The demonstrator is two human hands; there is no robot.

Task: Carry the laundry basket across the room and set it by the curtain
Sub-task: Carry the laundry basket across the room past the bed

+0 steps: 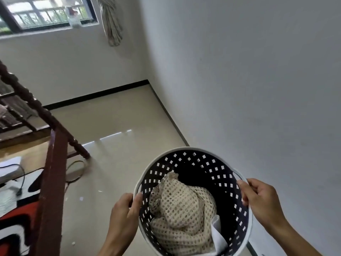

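A round laundry basket (191, 163) with a white rim and dark perforated wall hangs low in front of me, above the beige floor. Inside lies a cream mesh cloth (180, 206) and a white piece at the lower right. My left hand (125, 211) grips the rim on the left, thumb inside. On the right, my right hand (258, 198) holds the rim at its handle cut-out. A striped, tied-up curtain (111, 23) hangs at the far wall, right of the window (46, 13).
A dark wooden bed frame (53, 172) stands close on my left, with a red, black and white patterned cover and a cable on it. A white wall (249, 80) runs along my right. Beige floor (120, 115) stretches ahead toward the far corner.
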